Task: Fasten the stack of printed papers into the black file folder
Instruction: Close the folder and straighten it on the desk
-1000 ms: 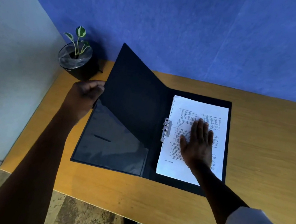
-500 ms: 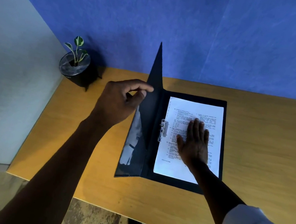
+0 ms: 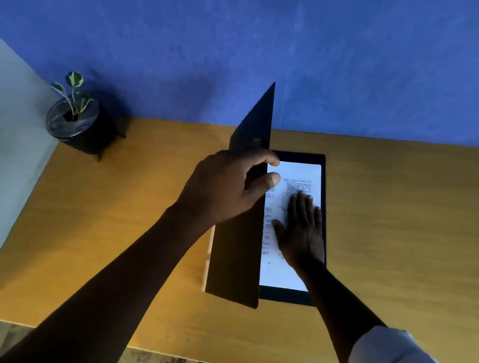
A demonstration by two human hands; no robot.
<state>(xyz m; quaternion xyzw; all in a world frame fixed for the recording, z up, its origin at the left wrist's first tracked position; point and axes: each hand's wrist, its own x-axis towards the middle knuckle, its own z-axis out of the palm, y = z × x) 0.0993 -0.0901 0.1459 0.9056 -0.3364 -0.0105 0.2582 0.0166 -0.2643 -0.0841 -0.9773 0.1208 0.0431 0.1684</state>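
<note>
Left hand (image 3: 225,185) grips the black folder's raised cover (image 3: 238,237) by its edge, right hand (image 3: 302,232) flat on the papers (image 3: 283,270) inside.

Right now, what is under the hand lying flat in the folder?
Under the right hand lies the stack of papers, resting on the folder's back panel. The raised cover, held by the left hand, hides the papers' left edge and any clip.

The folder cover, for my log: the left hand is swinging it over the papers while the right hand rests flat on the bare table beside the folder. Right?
Not quite. In the head view the right hand lies flat on the papers, not the table; the left hand grips the folder cover.
</note>
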